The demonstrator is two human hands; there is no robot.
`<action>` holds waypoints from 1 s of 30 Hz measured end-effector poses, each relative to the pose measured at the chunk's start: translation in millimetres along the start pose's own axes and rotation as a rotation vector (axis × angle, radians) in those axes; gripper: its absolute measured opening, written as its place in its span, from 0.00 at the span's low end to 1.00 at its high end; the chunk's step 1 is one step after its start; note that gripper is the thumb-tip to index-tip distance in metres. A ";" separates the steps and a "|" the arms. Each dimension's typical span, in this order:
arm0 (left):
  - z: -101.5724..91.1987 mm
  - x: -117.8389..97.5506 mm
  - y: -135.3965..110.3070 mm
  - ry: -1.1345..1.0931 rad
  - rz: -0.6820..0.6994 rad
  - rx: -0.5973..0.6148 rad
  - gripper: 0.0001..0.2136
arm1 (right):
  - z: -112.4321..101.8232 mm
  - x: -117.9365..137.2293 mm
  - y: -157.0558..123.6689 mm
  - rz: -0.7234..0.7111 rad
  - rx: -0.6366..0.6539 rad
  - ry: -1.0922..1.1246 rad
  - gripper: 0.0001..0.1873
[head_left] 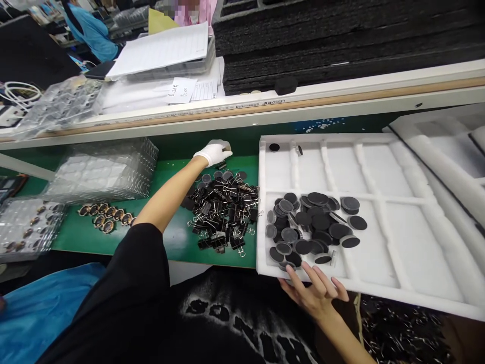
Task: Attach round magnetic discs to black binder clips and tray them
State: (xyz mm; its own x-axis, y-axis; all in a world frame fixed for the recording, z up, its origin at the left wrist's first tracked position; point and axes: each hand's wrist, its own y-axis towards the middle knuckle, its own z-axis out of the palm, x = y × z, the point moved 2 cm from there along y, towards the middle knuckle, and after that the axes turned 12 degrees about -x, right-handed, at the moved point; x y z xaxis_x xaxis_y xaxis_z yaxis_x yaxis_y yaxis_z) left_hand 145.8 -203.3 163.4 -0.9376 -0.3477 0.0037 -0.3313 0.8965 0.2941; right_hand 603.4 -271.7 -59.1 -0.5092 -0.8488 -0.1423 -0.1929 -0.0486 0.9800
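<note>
My left hand (214,152), in a white glove, reaches beyond the far side of a pile of black binder clips (223,207). Its fingers are bent together, and what they hold, if anything, is too small to make out. Several round discs (227,175) lie on the green table beneath it, by the clips. With bare fingers, my right hand (318,290) grips the near rim of a white foam tray (401,288). Many black and grey discs (320,222) are heaped in the tray's near left compartments. A lone black disc (274,147) rests in the far left compartment.
Stacked clear plastic trays (102,172) stand at the left, near several gold-rimmed round parts (108,215). A shelf edge (242,114) crosses above the table, bearing papers (162,50) and black foam sheets (341,45). More foam trays (443,136) lean at the right.
</note>
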 end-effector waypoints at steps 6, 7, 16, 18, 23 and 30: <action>0.8 14.4 -21.8 0.111 -0.068 0.081 0.30 | -8.5 18.0 14.8 0.038 -0.128 0.184 0.28; 1.4 14.3 -23.5 0.117 -0.070 0.080 0.32 | -7.6 24.5 17.7 0.036 -0.135 0.204 0.25; -21.9 -13.2 -47.7 0.203 0.071 -0.118 0.30 | 17.1 55.6 21.1 0.142 -0.068 0.203 0.17; -30.7 -25.3 -65.9 0.188 0.120 -0.193 0.32 | 15.6 53.1 19.3 0.145 -0.070 0.225 0.20; -38.8 -49.2 -119.3 0.076 0.462 -0.202 0.26 | 12.0 59.5 22.2 0.100 -0.059 0.320 0.18; -24.3 -2.8 -215.7 -0.157 0.136 -0.503 0.29 | 24.0 88.7 34.0 0.146 0.038 0.206 0.14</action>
State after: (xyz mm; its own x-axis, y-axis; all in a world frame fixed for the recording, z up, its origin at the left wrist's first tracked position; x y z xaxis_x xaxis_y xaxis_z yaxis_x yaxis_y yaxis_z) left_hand 222.5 -402.4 123.1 -0.9857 -0.1583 -0.0578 -0.1508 0.6751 0.7221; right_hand 531.6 -336.1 -41.7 -0.3533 -0.9349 0.0351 -0.1631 0.0985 0.9817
